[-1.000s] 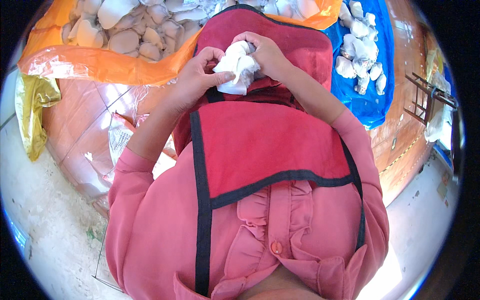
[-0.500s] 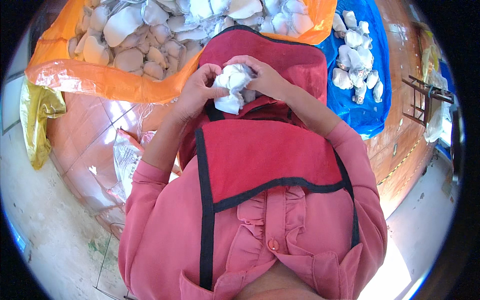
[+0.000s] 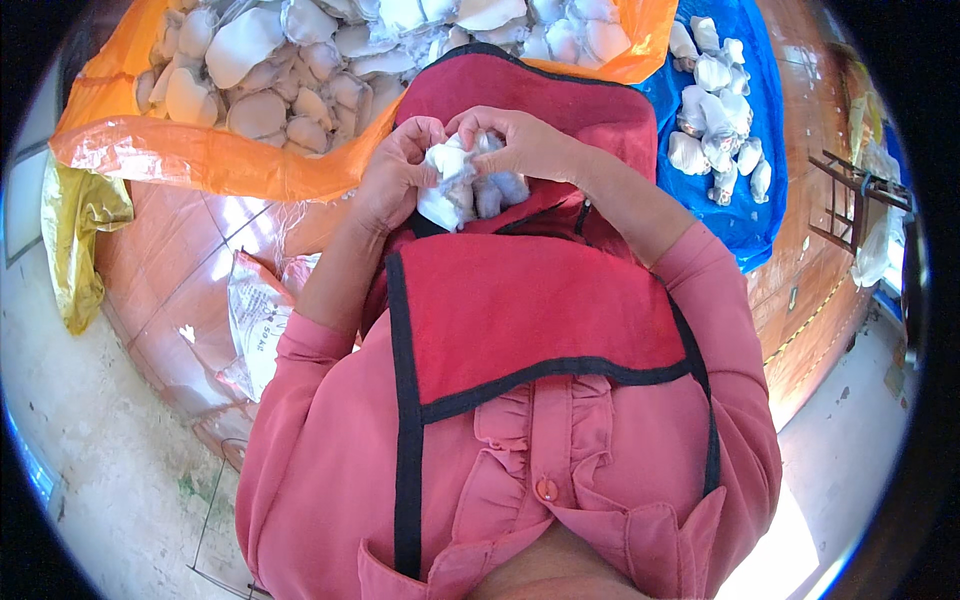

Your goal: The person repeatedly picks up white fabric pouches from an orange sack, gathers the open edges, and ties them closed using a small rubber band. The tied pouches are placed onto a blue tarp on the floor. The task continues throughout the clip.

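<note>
Above my lap, a soft white fabric piece point(image 3: 447, 205) with a grey fluffy part is held between my two hands. My left hand point(image 3: 396, 170) pinches its left side, thumb against the white cloth. With curled fingers, my right hand point(image 3: 525, 148) grips its upper right edge. The grey plush hangs beneath the right fingers. I cannot tell what the piece is a part of. A red apron point(image 3: 545, 315) with black edging covers my chest and lap, just below the hands.
An orange sheet point(image 3: 210, 160) at the far left bears a heap of white and grey pieces point(image 3: 257, 118). On a blue sheet point(image 3: 745, 225) at the right lie several bunched white pieces point(image 3: 712, 115). A yellow bag point(image 3: 75, 240), a printed white sack point(image 3: 255, 320) and a brown rack point(image 3: 845, 205) stand around.
The piece has turned in my hands, and more of its grey fluffy part shows. My right fingers have shifted left across its top, closer to the left hand.
</note>
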Demonstrator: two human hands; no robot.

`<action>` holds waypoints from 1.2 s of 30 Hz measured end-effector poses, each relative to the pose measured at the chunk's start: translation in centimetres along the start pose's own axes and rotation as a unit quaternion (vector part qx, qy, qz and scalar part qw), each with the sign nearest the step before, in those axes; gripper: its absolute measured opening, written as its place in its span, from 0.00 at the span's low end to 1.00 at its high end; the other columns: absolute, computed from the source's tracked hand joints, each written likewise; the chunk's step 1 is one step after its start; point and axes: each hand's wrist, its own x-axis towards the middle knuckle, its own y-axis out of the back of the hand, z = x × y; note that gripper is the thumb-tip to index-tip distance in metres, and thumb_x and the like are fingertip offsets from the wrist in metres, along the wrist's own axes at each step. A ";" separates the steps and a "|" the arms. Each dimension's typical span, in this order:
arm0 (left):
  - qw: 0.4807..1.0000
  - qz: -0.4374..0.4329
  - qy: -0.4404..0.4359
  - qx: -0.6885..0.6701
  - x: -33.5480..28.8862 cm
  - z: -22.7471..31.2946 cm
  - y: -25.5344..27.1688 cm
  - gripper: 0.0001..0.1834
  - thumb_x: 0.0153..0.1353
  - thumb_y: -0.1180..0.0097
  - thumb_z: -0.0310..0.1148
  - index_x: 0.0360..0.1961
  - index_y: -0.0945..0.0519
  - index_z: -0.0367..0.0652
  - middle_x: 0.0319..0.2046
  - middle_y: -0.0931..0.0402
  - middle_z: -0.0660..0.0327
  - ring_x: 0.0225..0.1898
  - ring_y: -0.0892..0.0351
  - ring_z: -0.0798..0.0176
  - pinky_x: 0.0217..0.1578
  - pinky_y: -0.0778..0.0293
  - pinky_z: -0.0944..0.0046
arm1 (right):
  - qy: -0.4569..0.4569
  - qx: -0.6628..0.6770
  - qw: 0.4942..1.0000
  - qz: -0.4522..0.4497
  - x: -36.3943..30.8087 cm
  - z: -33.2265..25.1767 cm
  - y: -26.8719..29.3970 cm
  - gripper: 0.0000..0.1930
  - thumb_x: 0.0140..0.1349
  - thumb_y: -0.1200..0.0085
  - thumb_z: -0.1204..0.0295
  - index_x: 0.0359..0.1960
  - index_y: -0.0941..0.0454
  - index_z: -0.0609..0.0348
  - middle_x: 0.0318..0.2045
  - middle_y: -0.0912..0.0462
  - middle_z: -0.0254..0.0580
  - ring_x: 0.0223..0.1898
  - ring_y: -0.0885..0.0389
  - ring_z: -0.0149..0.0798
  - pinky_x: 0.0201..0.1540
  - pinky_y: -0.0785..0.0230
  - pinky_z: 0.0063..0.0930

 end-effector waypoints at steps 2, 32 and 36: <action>1.000 0.008 -0.002 0.028 -0.2 0.3 -0.5 0.26 0.39 0.45 0.09 0.41 0.29 0.43 0.38 0.29 0.65 0.42 0.25 0.67 0.43 0.26 0.68 | 0.004 -0.080 0.996 0.026 0.0 -0.6 -0.4 0.18 0.54 0.36 0.69 0.46 0.27 0.53 0.45 0.22 0.38 0.48 0.24 0.35 0.52 0.30 0.33; 0.791 0.037 -0.187 0.581 -0.1 0.6 -3.4 0.23 0.47 0.38 0.26 0.46 0.32 0.43 0.41 0.27 0.51 0.44 0.23 0.47 0.45 0.27 0.54 | -0.088 -0.244 0.956 0.137 1.6 0.8 -0.4 0.18 0.58 0.42 0.61 0.49 0.23 0.53 0.41 0.17 0.52 0.46 0.18 0.53 0.48 0.27 0.44; 0.809 0.063 -0.146 0.567 -0.6 0.8 -3.3 0.22 0.49 0.38 0.26 0.45 0.32 0.45 0.38 0.26 0.53 0.41 0.22 0.51 0.43 0.26 0.57 | 0.017 -0.211 0.969 0.127 0.6 1.5 -0.5 0.22 0.58 0.42 0.63 0.54 0.25 0.54 0.51 0.21 0.50 0.53 0.22 0.50 0.55 0.31 0.40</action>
